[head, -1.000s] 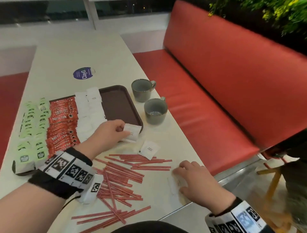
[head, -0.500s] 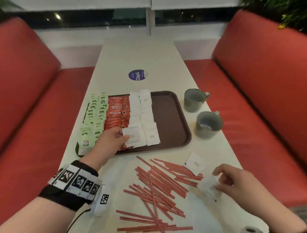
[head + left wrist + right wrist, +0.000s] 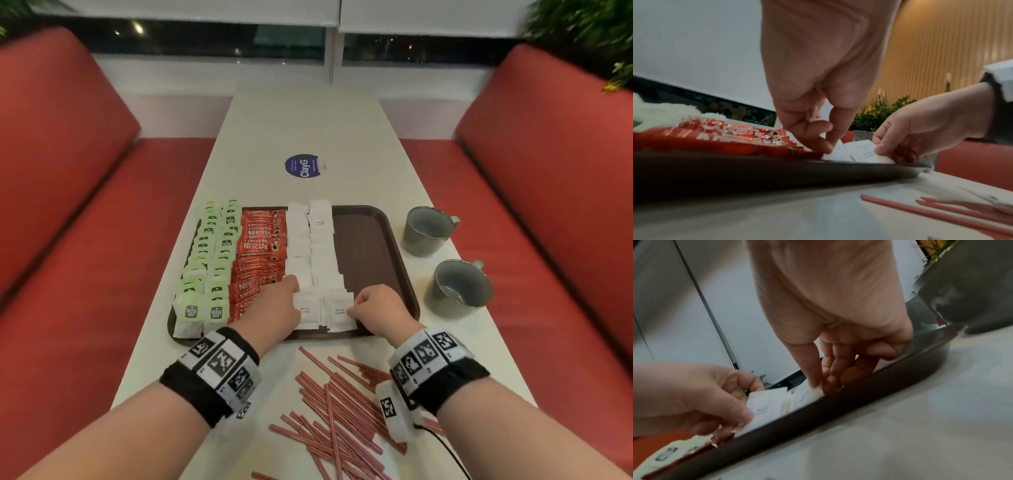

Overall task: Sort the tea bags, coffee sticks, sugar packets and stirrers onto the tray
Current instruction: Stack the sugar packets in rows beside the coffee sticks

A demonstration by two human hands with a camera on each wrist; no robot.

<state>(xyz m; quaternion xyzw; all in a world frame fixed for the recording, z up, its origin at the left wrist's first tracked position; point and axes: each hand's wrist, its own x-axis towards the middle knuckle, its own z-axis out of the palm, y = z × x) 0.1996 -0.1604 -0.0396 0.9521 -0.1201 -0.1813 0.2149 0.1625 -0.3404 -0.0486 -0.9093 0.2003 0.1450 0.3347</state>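
— White paper at the near end of the tray [image 3: 383, 236]: why are both hands down there?

— Each is setting a sugar packet onto the end of a white column. The left hand [image 3: 274, 308] pinches the left sugar packet [image 3: 306, 310] by its left edge, thumb and forefinger curled onto it. The right hand [image 3: 378, 310] pinches the right sugar packet [image 3: 339, 312] by its right edge, its other fingers folded under the palm.

— Why hold them by the outer edges?

— My guess is that it lets the packets go down flat and side by side, lined up with the two columns behind them.

— And the rest of the tray?

— Sorted in strips from left to right: green tea bags [image 3: 209, 270], red coffee sticks [image 3: 260, 260], then the sugar. The right part is bare brown, probably kept for the stirrers [image 3: 339, 411], which lie loose and crossed on the tabletop [image 3: 308, 120] near the person.

— So what is left?

— The stirrers, I'd say; I see no more packets off the tray. Two grey mugs [image 3: 445, 260] stand to the right of the tray, apart from it.
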